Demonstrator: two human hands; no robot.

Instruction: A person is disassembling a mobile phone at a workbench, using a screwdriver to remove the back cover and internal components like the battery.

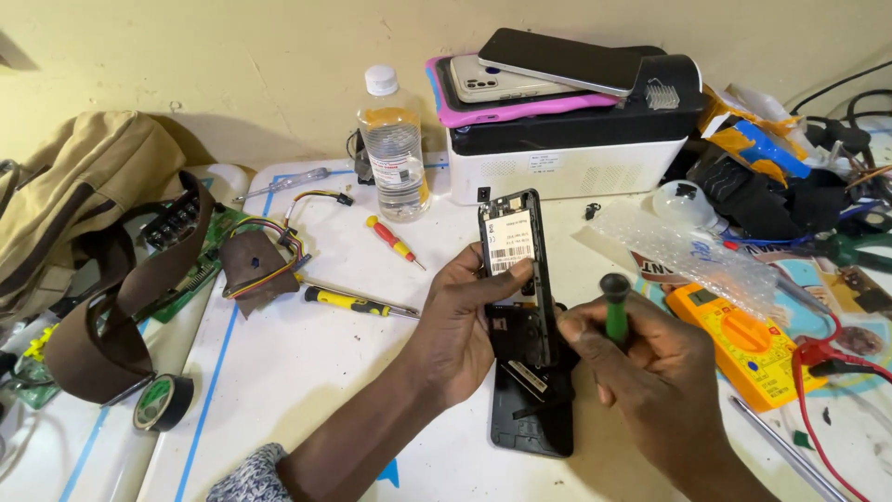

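I see left hand (pixel 465 325) pinching opened phone (pixel 522 307) upright on desk (pixel 307 390), just below printer (pixel 567 153). Right hand (pixel 650 372) clenched round green screwdriver (pixel 615 311). Risk: tip slipping, gouging board.

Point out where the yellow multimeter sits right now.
In the head view, the yellow multimeter lies on the table's right side, just beyond the right hand, partly under a bubble-wrap sheet.
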